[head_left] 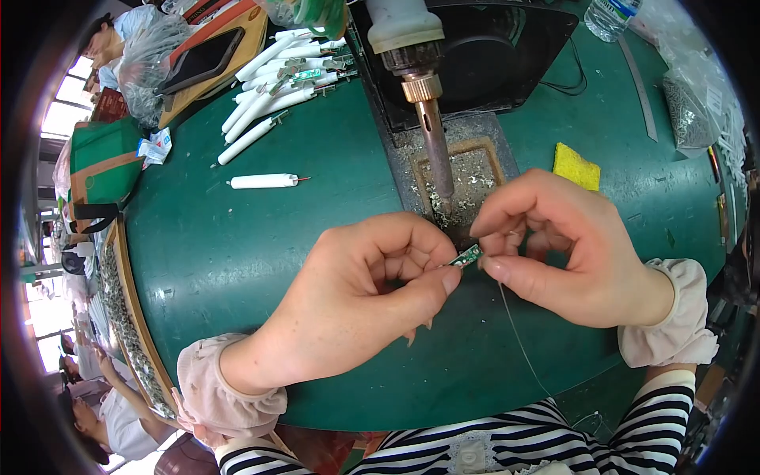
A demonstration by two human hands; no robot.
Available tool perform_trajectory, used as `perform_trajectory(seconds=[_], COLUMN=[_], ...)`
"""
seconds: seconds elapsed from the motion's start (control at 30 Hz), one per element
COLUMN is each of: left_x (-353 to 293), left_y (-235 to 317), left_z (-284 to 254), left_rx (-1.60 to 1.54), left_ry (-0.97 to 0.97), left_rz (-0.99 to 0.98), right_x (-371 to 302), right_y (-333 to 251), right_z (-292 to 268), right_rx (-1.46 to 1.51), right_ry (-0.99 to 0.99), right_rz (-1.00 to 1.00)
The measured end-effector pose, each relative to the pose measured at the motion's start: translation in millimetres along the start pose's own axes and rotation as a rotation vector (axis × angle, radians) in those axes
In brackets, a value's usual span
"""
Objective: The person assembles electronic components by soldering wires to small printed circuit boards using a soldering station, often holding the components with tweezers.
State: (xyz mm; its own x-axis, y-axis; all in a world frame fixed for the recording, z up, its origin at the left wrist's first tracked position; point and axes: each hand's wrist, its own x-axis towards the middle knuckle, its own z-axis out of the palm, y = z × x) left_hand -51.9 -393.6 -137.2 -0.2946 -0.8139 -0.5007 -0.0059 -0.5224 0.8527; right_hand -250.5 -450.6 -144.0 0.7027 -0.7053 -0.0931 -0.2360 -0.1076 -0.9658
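My left hand (356, 293) pinches a small green circuit board (467, 256) between thumb and forefinger, just below the tip of a soldering iron (435, 142). The iron is fixed with its tip pointing down. At the board's right end is my right hand (562, 245), its fingers curled and its thumb close to the board. A thin solder wire (513, 326) runs down from under the right thumb toward my lap. How the right fingers grip the wire is partly hidden.
Under the iron lies a solder-spattered tray (419, 178). One white tube (264, 181) lies on the green table (214, 253), with a pile of similar tubes (277, 87) behind it. A yellow sponge (576, 166), a steel ruler (638, 87) and a water bottle (609, 20) are on the right.
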Motion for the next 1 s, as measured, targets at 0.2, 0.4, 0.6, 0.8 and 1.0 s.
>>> perform_trajectory(seconds=[0.2, 0.4, 0.6, 0.8, 1.0], left_x=[1.1, 4.0, 3.4, 7.3, 6.4], left_y=[-4.4, -8.0, -7.5, -9.9, -8.8], left_z=[0.2, 0.5, 4.0, -0.6, -1.4], left_rx=[-0.047, -0.113, -0.115, -0.144, -0.118], left_ry=[-0.032, -0.027, 0.039, 0.113, 0.127], left_rz=[0.043, 0.055, 0.042, 0.081, 0.125], right_x=[0.9, 2.6, 6.3, 9.5, 5.4], right_y=[4.0, 7.1, 11.0, -6.9, -1.7], right_z=[1.6, 2.5, -0.4, -13.2, -2.3], right_rx=[0.109, 0.105, 0.149, 0.183, 0.112], right_ry=[-0.068, -0.073, -0.106, -0.074, 0.021], right_rz=[0.002, -0.009, -0.031, 0.255, -0.004])
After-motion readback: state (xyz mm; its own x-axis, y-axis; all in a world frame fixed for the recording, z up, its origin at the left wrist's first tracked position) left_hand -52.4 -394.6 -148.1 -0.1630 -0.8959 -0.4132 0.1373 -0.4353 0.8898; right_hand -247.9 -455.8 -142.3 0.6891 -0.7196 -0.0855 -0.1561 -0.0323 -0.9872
